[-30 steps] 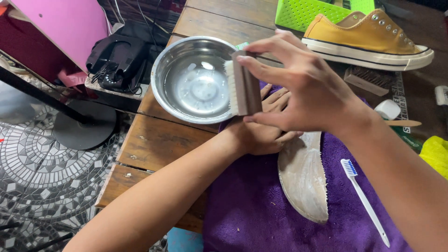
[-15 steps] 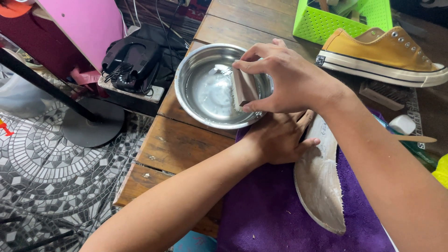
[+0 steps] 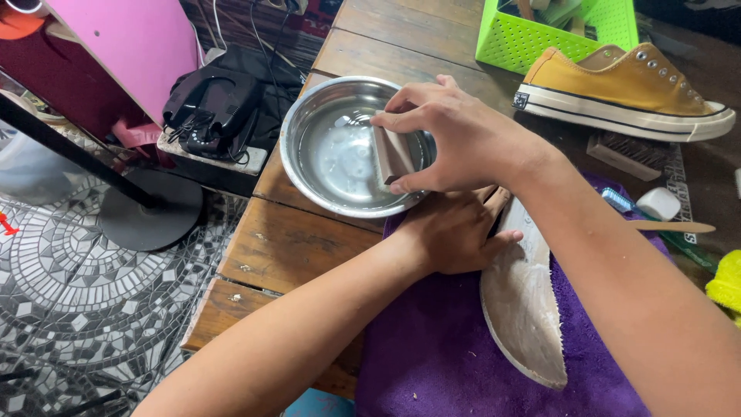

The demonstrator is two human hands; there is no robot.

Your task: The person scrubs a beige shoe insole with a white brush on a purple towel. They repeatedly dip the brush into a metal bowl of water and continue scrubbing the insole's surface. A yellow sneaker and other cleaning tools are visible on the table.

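My right hand (image 3: 455,139) grips a small wooden brush (image 3: 392,154) and holds it down inside a steel bowl (image 3: 309,116) with a little water in it. My left hand (image 3: 451,232) presses on a shoe (image 3: 525,309) that lies sole up on a purple cloth (image 3: 440,355). The shoe's pale, dirty sole faces the camera; its upper is hidden beneath. My right forearm crosses over the shoe's heel end.
A mustard yellow sneaker (image 3: 625,89) stands at the back right, beside a green plastic basket (image 3: 540,38). A second brush (image 3: 621,154), a toothbrush (image 3: 617,201) and a white block (image 3: 658,204) lie right. A black appliance (image 3: 212,104) sits off the table's left edge.
My right hand has carried the brush from above the bowl's rim down into the bowl. The view shifted, and my left hand stayed on the shoe.
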